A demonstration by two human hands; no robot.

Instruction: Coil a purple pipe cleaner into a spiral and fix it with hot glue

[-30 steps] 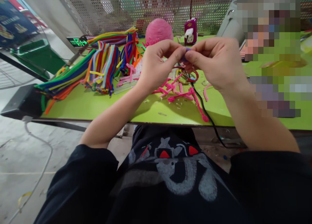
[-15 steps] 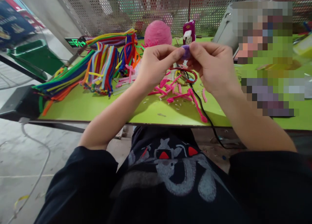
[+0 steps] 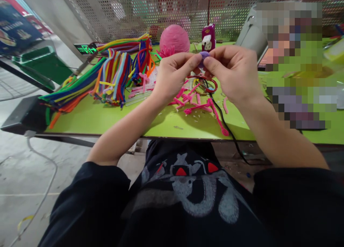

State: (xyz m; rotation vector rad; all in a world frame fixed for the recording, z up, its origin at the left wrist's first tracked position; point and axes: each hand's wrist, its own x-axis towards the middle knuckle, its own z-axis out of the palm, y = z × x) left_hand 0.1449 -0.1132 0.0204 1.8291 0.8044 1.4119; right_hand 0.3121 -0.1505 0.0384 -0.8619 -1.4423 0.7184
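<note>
Between my two hands, above the green table (image 3: 129, 123), is a small purple fuzzy piece (image 3: 204, 56), perhaps a coiled pipe cleaner; the fingers hide much of it. My left hand (image 3: 176, 73) pinches its left side with thumb and forefinger. From the other side my right hand (image 3: 233, 71) grips it, also thumb against forefinger. Beneath the hands lie red-handled scissors (image 3: 212, 85), partly covered. Loose pink pipe-cleaner pieces (image 3: 197, 105) are scattered on the tabletop, among small pale scraps.
Multicoloured pipe-cleaner bundles (image 3: 113, 76) lie at the left, near a pink ball (image 3: 174, 39). A purple device (image 3: 209, 37) stands at the back before a perforated metal panel (image 3: 134, 10). A black cable (image 3: 227, 127) runs over the front edge. Part of the right side is pixelated.
Both hands stay at the same place with the purple piece between them. The right thumb has shifted slightly left and down over it. The view has tilted a little.
</note>
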